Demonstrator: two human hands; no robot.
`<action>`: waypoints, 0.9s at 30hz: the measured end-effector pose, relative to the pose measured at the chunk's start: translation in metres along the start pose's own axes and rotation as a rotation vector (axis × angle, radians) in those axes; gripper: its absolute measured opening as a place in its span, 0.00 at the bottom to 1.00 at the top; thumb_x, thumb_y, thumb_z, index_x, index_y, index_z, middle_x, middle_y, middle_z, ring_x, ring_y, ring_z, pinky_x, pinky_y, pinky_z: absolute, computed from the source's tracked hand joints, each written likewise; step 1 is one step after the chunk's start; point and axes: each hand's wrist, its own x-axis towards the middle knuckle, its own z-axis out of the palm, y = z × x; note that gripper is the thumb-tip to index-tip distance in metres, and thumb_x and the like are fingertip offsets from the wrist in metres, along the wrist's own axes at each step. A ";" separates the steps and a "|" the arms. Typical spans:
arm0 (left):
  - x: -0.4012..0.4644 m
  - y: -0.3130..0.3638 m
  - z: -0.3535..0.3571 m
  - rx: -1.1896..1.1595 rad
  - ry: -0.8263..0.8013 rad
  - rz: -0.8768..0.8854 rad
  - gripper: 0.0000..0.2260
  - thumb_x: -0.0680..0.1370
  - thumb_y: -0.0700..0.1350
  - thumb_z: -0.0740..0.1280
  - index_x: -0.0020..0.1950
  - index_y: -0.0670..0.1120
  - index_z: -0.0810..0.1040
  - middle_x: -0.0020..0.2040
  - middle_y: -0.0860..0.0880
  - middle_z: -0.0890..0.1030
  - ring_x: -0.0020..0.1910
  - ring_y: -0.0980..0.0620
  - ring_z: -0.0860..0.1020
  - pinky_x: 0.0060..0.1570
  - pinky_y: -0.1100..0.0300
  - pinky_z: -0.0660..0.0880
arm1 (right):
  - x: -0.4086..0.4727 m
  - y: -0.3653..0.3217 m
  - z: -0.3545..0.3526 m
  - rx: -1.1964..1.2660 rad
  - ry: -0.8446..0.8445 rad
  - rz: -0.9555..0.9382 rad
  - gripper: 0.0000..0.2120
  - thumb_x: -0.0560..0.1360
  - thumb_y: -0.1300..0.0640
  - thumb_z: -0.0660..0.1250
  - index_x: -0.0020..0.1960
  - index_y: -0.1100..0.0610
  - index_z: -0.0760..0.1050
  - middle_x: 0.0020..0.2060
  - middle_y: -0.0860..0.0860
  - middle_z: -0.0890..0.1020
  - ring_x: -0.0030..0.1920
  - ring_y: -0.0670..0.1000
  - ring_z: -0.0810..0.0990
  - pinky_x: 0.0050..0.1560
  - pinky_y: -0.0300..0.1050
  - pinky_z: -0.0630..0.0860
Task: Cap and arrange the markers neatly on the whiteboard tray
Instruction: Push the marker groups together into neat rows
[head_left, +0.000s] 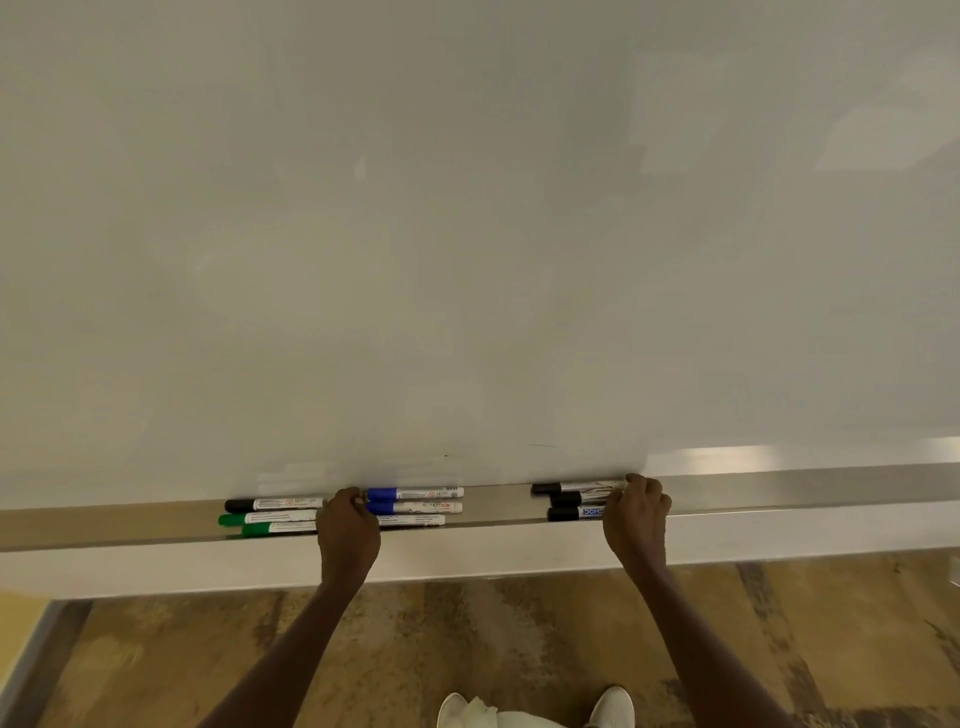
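Nine capped markers lie lengthwise on the metal whiteboard tray (493, 499) that crosses the lower middle of the frame, sorted in three clusters. At lower left we see a black marker (274, 504) nearest the board and two green markers (267, 517) (279, 529) in front of it. At centre sit two blue markers (414, 493) (413, 507), with a third marker (411, 520) whose cap end is hidden. To the right of centre lie three black-capped markers (576, 487) (577, 499) (574, 513).

Our left hand (347, 530) curls over the tray's front edge between the green and blue clusters, fingers bent onto the marker ends; we cannot tell whether its grip holds anything. Our right hand (637, 519) covers the barrel ends of the right cluster, fingertips touching the rear marker; its grip looks half-closed, but we cannot tell if it clasps one.

The blank whiteboard (467, 234) fills the upper frame. Below the tray, wood-patterned floor (467, 649) and white shoes (613, 709) show at bottom centre.

The front right marker reads "DOM" on a blue label; other printing is too small to read.
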 end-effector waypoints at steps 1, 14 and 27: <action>0.000 0.000 0.001 0.011 -0.006 0.013 0.10 0.78 0.35 0.57 0.48 0.39 0.78 0.42 0.38 0.81 0.41 0.42 0.75 0.42 0.52 0.69 | -0.003 -0.005 0.002 0.012 -0.025 -0.005 0.09 0.75 0.67 0.58 0.55 0.64 0.68 0.52 0.63 0.73 0.48 0.60 0.67 0.51 0.57 0.69; -0.019 0.024 0.004 -0.195 -0.089 -0.020 0.11 0.78 0.33 0.57 0.55 0.36 0.77 0.50 0.38 0.81 0.48 0.43 0.78 0.51 0.55 0.73 | -0.042 -0.068 0.032 0.111 -0.166 -0.057 0.15 0.74 0.68 0.60 0.60 0.61 0.65 0.57 0.60 0.69 0.51 0.55 0.66 0.52 0.55 0.73; -0.010 -0.001 -0.025 -0.266 0.122 0.038 0.07 0.76 0.33 0.63 0.49 0.40 0.81 0.43 0.45 0.82 0.40 0.51 0.77 0.40 0.68 0.67 | -0.060 -0.088 0.011 0.082 0.013 -0.314 0.16 0.72 0.69 0.65 0.59 0.61 0.72 0.57 0.58 0.74 0.55 0.55 0.71 0.48 0.48 0.77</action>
